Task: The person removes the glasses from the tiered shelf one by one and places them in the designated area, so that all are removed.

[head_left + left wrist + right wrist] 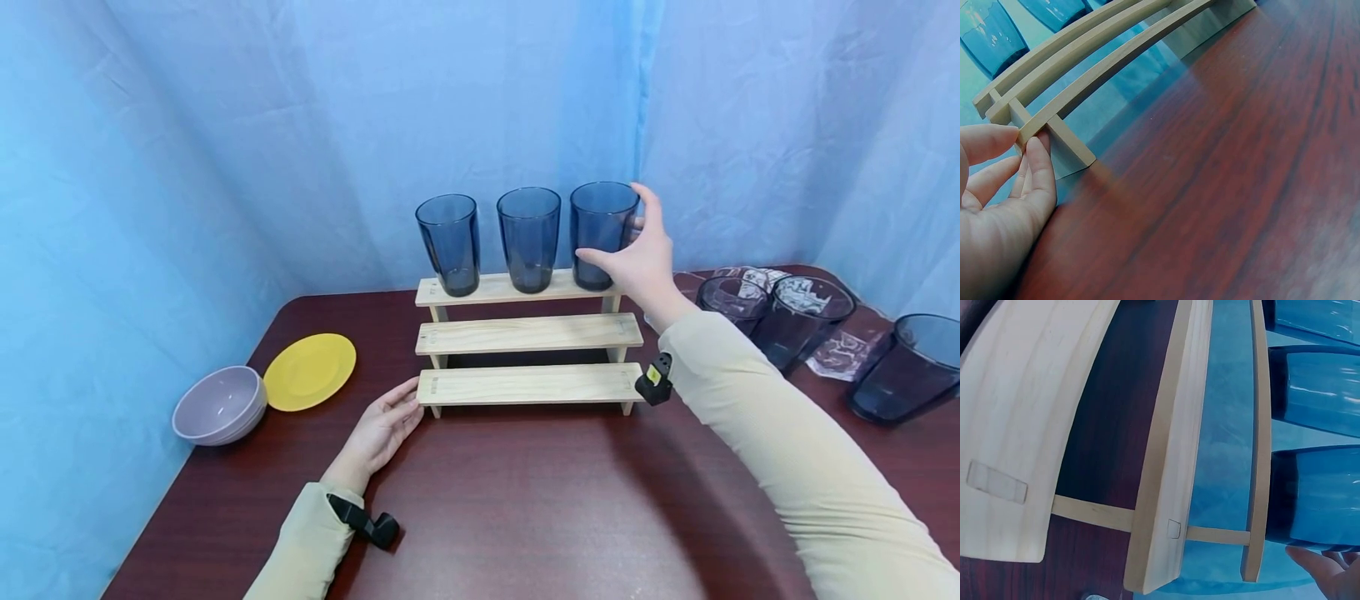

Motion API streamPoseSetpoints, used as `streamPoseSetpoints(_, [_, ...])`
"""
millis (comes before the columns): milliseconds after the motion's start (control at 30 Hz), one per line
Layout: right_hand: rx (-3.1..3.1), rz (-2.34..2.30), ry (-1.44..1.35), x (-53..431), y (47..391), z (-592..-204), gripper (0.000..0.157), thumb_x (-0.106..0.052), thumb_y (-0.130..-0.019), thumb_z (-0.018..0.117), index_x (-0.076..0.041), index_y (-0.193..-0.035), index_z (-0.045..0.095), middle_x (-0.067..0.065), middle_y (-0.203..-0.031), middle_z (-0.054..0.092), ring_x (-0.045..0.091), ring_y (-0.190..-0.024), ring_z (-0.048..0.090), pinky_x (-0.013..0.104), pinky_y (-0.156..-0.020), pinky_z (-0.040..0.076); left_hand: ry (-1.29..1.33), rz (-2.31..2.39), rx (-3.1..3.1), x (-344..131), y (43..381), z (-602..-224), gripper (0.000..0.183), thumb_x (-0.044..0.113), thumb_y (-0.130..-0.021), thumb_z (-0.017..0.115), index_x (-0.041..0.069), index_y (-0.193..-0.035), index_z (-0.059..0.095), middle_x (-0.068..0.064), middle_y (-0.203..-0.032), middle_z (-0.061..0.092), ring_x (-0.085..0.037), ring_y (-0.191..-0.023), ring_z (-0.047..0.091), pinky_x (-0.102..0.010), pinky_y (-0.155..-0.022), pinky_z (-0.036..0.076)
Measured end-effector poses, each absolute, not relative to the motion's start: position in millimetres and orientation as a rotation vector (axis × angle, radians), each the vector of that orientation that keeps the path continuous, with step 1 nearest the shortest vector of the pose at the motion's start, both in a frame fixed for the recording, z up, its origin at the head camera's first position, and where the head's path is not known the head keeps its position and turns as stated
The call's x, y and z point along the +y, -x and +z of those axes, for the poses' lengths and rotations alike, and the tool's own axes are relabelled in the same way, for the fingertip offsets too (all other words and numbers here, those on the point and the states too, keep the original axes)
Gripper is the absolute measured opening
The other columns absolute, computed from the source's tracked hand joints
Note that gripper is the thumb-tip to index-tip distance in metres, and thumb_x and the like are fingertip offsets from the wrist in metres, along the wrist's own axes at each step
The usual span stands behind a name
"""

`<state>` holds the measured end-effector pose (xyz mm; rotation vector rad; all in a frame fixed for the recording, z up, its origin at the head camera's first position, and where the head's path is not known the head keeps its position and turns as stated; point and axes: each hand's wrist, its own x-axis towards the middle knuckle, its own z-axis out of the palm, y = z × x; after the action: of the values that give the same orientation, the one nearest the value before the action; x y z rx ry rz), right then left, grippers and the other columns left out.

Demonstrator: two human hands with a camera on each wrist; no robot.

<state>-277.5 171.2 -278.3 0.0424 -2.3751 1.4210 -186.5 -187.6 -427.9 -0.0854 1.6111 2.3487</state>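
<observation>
A three-step wooden rack (pixel 525 335) stands on the dark red table. My left hand (pixel 382 429) pinches the left end of its lowest step, thumb above and fingers beneath in the left wrist view. Three blue glasses stand upright on the top step: a left glass (pixel 453 250), a middle glass (pixel 530 242) and a right glass (pixel 596 225). My right hand (pixel 645 258) holds the right glass from its right side, thumb in front and fingers partly hidden behind. The right wrist view shows the thumb (pixel 1313 559) at the glass's lower side.
Three more blue glasses are at the right: two close together, including one glass (pixel 802 321), and another glass (pixel 911 367) near the edge. Clear crinkled plastic (pixel 847 350) lies among them. At left are a yellow plate (pixel 311 372) and a lilac bowl (pixel 221 406). Blue curtains hang behind.
</observation>
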Motion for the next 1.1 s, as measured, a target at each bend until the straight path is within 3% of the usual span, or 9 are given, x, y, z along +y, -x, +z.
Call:
streamPoseSetpoints(233, [-2.337,1.424,-0.055,174,274,-270,0.099,-0.031,-0.076,0.078,-0.032,-0.150,0.011,0.019,-0.144,0.033,0.032,-0.131,0.036,0.055,-0.099,0.041,0.092,2.348,1.622,-187,188,-427,0.055,-0.007,-0.096,0.038,-0.003,-0.148,0.021,0.004,-0.113,0.054,-0.002,-0.096,0.058,-0.017,-0.087,0.047])
streamPoseSetpoints(433, [-2.302,1.439,-0.061,181,263,-258,0.099,-0.033,-0.076,0.078,-0.038,-0.148,0.010,0.015,-0.146,0.029,0.031,-0.130,0.036,0.053,-0.098,0.041,0.099,2.343,1.624,-187,187,-428,0.054,-0.007,-0.096,0.037,-0.002,-0.148,0.021,0.004,-0.114,0.053,-0.002,-0.096,0.058,-0.016,-0.087,0.047])
streamPoseSetpoints(667, [-2.242,1.530,-0.117,189,246,-249,0.099,-0.026,-0.075,0.080,-0.042,-0.146,0.012,0.016,-0.138,0.040,0.031,-0.123,0.047,0.052,-0.097,0.043,0.090,2.344,1.622,-187,188,-428,0.055,-0.007,-0.096,0.038,-0.002,-0.148,0.021,0.002,-0.117,0.052,-0.002,-0.097,0.058,-0.016,-0.087,0.047])
streamPoseSetpoints(933, [-2.241,1.509,-0.188,199,227,-248,0.100,-0.018,-0.074,0.081,-0.042,-0.145,0.015,0.012,-0.137,0.044,0.030,-0.125,0.048,0.050,-0.098,0.042,0.106,2.341,1.635,-188,186,-427,0.055,-0.007,-0.096,0.038,-0.002,-0.148,0.022,0.001,-0.119,0.051,-0.002,-0.097,0.058,-0.016,-0.087,0.047])
streamPoseSetpoints(1100, [-2.259,1.421,-0.196,207,213,-252,0.101,-0.014,-0.072,0.082,-0.040,-0.146,0.017,0.002,-0.126,0.052,0.028,-0.125,0.049,0.025,-0.082,0.052,0.104,2.341,1.636,-188,186,-426,0.055,-0.007,-0.097,0.038,-0.002,-0.148,0.022,0.002,-0.117,0.052,-0.002,-0.096,0.058,-0.016,-0.086,0.047])
